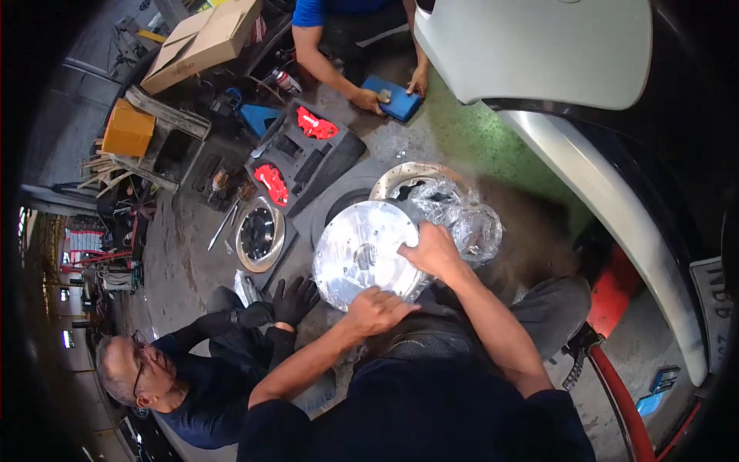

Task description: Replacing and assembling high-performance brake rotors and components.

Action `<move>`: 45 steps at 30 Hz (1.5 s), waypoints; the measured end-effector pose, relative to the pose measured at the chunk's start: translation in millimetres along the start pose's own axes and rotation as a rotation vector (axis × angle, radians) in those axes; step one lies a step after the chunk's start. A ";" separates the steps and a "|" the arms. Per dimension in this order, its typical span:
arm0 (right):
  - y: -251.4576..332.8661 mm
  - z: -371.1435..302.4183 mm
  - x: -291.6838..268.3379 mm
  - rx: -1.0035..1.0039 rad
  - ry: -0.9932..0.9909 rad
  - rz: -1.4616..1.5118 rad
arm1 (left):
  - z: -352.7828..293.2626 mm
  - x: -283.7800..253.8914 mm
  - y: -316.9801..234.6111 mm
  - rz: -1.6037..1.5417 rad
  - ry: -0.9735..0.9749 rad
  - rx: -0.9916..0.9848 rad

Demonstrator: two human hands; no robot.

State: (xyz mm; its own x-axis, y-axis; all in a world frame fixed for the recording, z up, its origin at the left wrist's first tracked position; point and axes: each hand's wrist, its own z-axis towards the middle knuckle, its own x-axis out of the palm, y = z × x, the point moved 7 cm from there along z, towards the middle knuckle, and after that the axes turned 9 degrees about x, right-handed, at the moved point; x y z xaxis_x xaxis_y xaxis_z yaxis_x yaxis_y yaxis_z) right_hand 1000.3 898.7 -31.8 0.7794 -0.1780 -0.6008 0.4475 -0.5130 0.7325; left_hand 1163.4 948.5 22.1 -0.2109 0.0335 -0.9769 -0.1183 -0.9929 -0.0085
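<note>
A round silver metal disc point(362, 258) with a centre hole and small holes around its face tilts up in front of me, with clear plastic wrap point(332, 296) along its lower edge. My right hand point(433, 252) grips its right edge, thumb on the face. At the lower edge, my left hand point(377, 312) is closed with curled fingers, seemingly pinching the wrap; the fingertips are partly hidden. Just behind the disc lies a drilled brake disc point(392, 175), next to a crumpled heap of clear plastic point(462, 219).
Beyond, a dark foam tray point(339, 160) carries red brake calipers point(315, 123). Another brake disc point(260, 235) rests at left. A gloved co-worker point(185, 377) sits at lower left; another person's hands hold a blue box point(392, 98). A pale car body panel point(600, 169) borders the right.
</note>
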 end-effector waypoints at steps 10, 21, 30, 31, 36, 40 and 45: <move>-35.1 -10.2 44.0 0.179 0.144 0.325 | -83.7 -60.8 34.7 0.123 0.066 -0.055; -27.3 1.8 -5.8 0.231 0.484 0.499 | -141.2 -14.2 102.2 -0.002 -0.188 -0.575; -26.5 -28.6 -43.5 0.234 0.479 0.346 | -153.5 16.1 73.7 -0.108 -0.293 -0.659; -28.0 -30.4 -53.2 0.200 0.500 0.362 | -157.8 17.9 75.2 -0.093 -0.214 -0.658; -60.3 -31.7 -107.4 0.246 0.324 0.509 | -161.9 35.0 86.4 -0.155 0.001 -0.418; -95.4 -38.2 -143.0 0.346 0.159 0.795 | -163.2 36.7 113.6 -0.231 -0.255 -0.591; -127.8 -38.9 -140.1 0.396 -0.028 0.810 | -222.9 32.6 178.0 -0.217 -0.748 -1.484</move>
State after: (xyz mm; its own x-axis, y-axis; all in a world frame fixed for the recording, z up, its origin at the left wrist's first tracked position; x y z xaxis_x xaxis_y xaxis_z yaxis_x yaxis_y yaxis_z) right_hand 851.0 1021.8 -28.8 0.7767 -0.6287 0.0397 -0.4219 -0.4724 0.7739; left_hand 1351.8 747.5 -58.8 -0.7506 -0.2153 -0.6248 0.6597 -0.1883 -0.7276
